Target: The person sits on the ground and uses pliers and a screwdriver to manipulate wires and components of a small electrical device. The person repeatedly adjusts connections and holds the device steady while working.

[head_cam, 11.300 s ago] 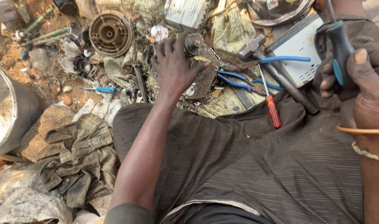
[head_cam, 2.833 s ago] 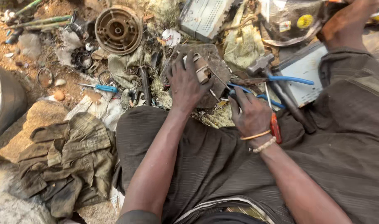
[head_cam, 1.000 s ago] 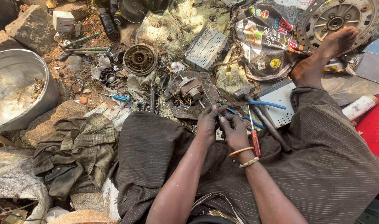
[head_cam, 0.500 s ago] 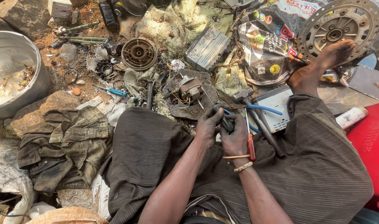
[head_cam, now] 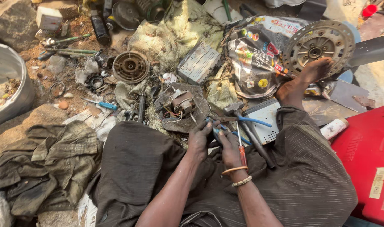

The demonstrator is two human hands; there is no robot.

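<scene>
Hands meet over the lap, close together, which keeps the small work steady against the dark striped cloth [head_cam: 284, 185] stretched between the knees. The left hand [head_cam: 199, 143] curls its fingers shut around something small and dark; what exactly it pinches cannot be told. The right hand [head_cam: 230, 148], with two bracelets at the wrist, closes on the blue-handled pliers [head_cam: 219, 132], whose nose is hidden between the hands; their long axis seems to run up and left, away from the body. Just beside that hand a red-handled screwdriver [head_cam: 242, 152] lies on the cloth near its far edge, shaft pointing away from the person, within easy reach. Past the cloth's far edge, on the littered ground, a hammer [head_cam: 248, 130] slants toward the right knee, and a broken motor plate with wires [head_cam: 181, 105] sits just beyond the left hand. Farther off lie a grey metal box [head_cam: 198, 63], a round rusty rotor [head_cam: 130, 67] and a spoked wheel hub [head_cam: 318, 42] by the bare foot [head_cam: 305, 80].
</scene>
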